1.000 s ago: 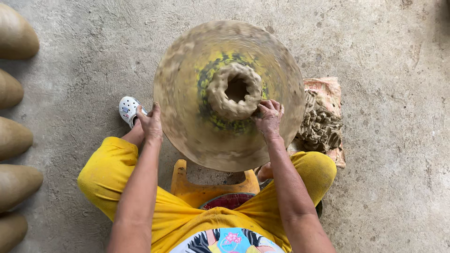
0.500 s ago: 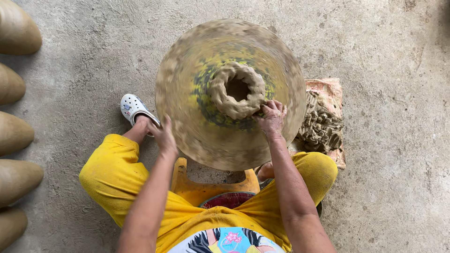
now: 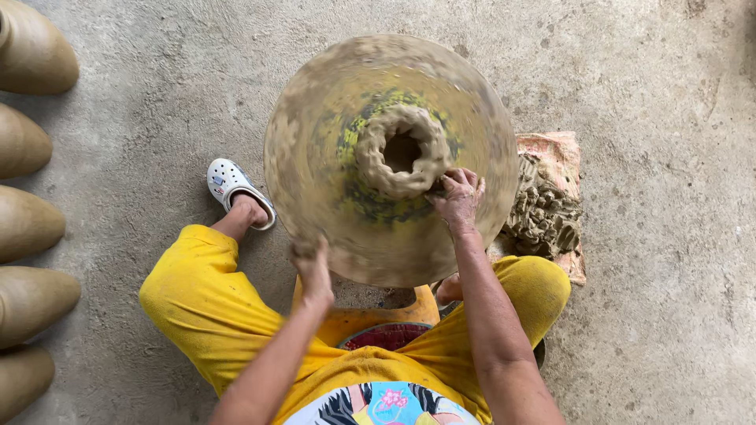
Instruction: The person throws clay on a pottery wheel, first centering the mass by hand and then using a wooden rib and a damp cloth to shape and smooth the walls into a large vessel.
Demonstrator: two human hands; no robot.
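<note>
A round, clay-smeared potter's wheel (image 3: 331, 228) spins in front of me, blurred by motion. At its centre sits a rough ring of brown clay (image 3: 379, 169) with a hole in the middle. My right hand (image 3: 457, 195) presses its fingers against the near right side of the clay ring. My left hand (image 3: 312, 266) grips the near rim of the wheel at the lower left. I sit on a low orange stool (image 3: 370, 319) in yellow clothes, knees spread to either side of the wheel.
A heap of raw clay lumps (image 3: 543, 212) lies on a pinkish cloth (image 3: 551, 149) right of the wheel. Several unfired clay pots (image 3: 31, 220) line the left edge. My foot in a white clog (image 3: 232, 189) rests left of the wheel on the concrete floor.
My left hand has slid along the wheel's rim from the left side toward me, turning the wheel. My right hand stays at the clay ring.
</note>
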